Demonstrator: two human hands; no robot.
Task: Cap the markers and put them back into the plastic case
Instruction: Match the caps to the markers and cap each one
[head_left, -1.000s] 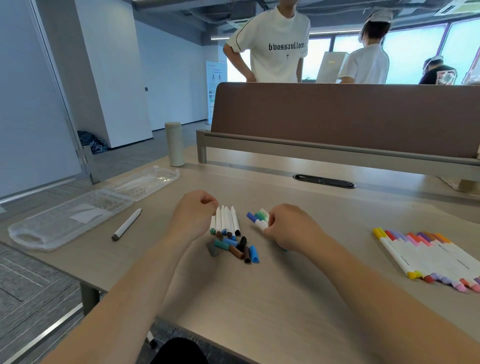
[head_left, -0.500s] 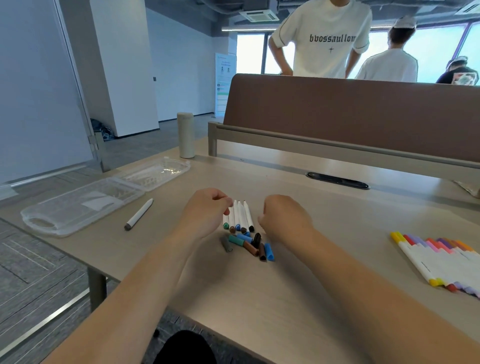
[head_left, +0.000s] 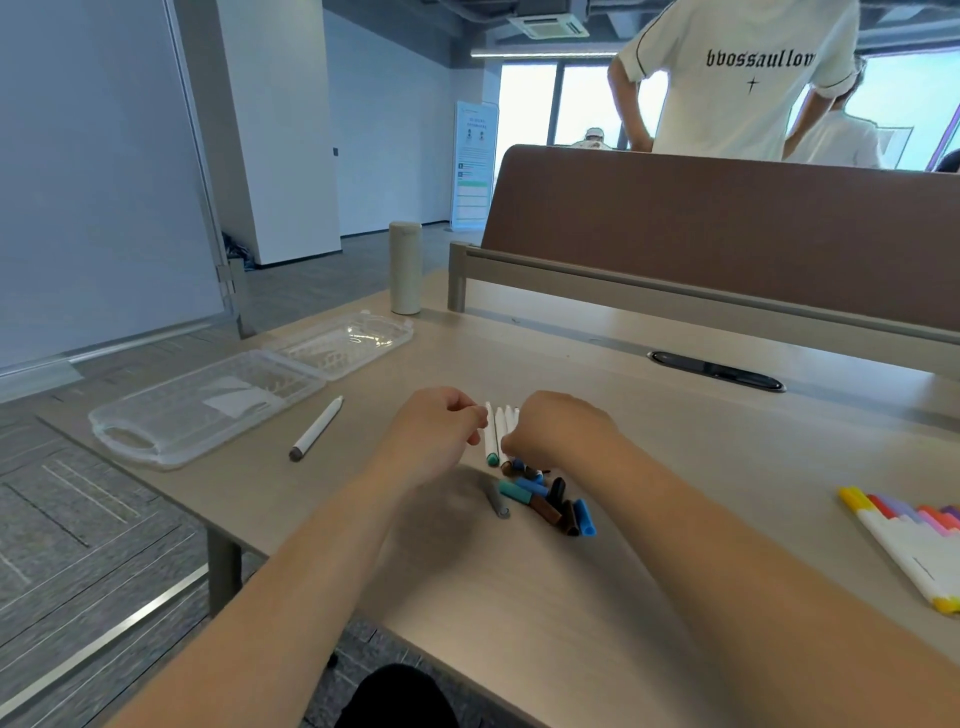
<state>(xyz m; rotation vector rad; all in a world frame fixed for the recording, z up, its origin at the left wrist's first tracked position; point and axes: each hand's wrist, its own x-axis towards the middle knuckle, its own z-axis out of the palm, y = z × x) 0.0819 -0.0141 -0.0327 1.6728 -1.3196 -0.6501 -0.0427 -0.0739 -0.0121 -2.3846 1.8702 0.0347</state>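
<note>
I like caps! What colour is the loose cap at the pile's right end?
The cap is blue; head view shows it best.

The pale worktop (head_left: 675, 415) carries an open clear plastic case (head_left: 208, 410), one lone marker (head_left: 317, 428), a row of white markers (head_left: 491, 435), loose caps (head_left: 545, 503), capped markers (head_left: 914, 540) and a bottle (head_left: 405, 275).

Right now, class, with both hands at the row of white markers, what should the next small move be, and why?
Probably lift the teal plastic cap from the loose pile of caps and press it onto the white teal-tipped marker. The markers between the left hand and right hand look uncapped, and the clear plastic case lies open at the left.
</note>
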